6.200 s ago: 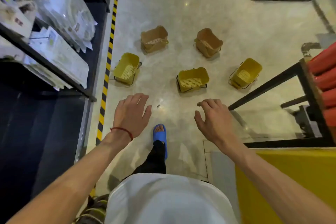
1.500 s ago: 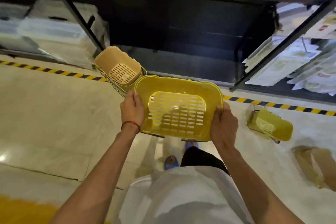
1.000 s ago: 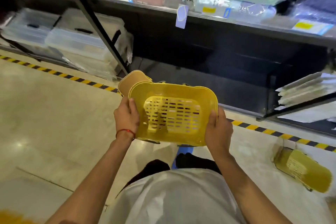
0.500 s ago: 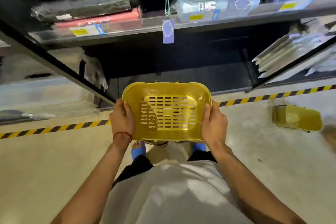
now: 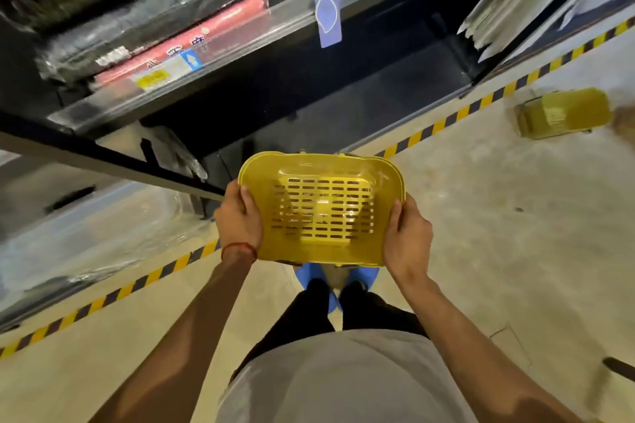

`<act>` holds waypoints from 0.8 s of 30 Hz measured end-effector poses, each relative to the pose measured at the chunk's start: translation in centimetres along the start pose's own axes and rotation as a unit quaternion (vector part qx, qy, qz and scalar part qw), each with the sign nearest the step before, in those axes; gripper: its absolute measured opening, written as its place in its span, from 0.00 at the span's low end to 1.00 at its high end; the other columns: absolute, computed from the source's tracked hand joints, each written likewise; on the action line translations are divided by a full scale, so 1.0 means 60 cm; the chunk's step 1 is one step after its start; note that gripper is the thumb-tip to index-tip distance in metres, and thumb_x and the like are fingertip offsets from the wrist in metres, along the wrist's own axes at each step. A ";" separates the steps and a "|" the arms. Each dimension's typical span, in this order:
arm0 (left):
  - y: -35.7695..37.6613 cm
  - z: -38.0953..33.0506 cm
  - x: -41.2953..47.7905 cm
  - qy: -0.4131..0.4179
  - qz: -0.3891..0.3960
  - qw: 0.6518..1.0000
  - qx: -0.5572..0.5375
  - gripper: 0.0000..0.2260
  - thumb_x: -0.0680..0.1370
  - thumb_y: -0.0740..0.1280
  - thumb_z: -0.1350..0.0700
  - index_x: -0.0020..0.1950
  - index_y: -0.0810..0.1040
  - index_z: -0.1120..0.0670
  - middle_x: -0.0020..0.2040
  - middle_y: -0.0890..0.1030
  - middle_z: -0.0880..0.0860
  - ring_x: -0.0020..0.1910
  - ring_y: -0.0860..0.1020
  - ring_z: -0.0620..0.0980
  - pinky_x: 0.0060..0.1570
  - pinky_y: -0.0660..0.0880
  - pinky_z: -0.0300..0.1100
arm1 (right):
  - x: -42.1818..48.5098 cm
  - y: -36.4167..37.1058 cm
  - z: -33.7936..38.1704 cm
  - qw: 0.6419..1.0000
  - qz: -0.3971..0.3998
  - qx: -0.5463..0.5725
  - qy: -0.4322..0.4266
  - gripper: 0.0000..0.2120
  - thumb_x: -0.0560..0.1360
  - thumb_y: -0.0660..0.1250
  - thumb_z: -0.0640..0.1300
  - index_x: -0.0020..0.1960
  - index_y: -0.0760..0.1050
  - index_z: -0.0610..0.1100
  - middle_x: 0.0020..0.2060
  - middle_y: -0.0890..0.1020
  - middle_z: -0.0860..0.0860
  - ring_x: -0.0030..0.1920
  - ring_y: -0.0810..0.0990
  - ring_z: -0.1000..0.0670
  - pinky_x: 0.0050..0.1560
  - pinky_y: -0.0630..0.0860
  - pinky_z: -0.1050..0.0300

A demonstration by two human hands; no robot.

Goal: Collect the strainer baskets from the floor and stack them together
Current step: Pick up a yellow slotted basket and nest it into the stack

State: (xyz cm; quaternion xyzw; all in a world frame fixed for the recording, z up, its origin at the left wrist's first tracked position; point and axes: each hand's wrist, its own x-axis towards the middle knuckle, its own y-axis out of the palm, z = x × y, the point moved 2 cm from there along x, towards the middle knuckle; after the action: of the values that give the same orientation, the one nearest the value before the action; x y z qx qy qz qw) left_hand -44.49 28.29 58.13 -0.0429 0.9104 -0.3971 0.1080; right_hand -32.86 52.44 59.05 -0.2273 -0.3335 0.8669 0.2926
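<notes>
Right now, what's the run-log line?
left hand, right hand: grip yellow basket | floor: second basket near striped tape | stack: unfinished

A red wrapped roll (image 5: 192, 38) lies on the shelf (image 5: 275, 24) at upper left, above striped tape (image 5: 481, 103) crossing the floor.

A single wide-angle view looks steeply down from the person's head, with the yellow strainer basket (image 5: 321, 213) close at the centre of the frame. Beyond the basket runs a dark shelf (image 5: 206, 55). Nearer than it is the person's shirt (image 5: 343, 378), and to its right is the floor (image 5: 498, 216).
</notes>
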 end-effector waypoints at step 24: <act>0.113 0.124 0.083 0.007 -0.005 0.998 0.067 0.12 0.85 0.53 0.54 0.52 0.72 0.61 0.34 0.71 0.51 0.32 0.72 0.52 0.28 0.61 0.34 | 0.049 0.184 -0.070 0.993 -0.043 -0.003 0.106 0.18 0.86 0.53 0.48 0.59 0.74 0.35 0.43 0.79 0.46 0.38 0.73 0.48 0.41 0.66 0.62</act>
State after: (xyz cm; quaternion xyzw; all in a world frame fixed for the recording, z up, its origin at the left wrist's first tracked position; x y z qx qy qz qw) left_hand -47.56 26.77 47.47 -0.0377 0.8822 -0.4580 0.1027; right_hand -36.49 49.55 47.78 -0.3037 -0.3127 0.8237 0.3627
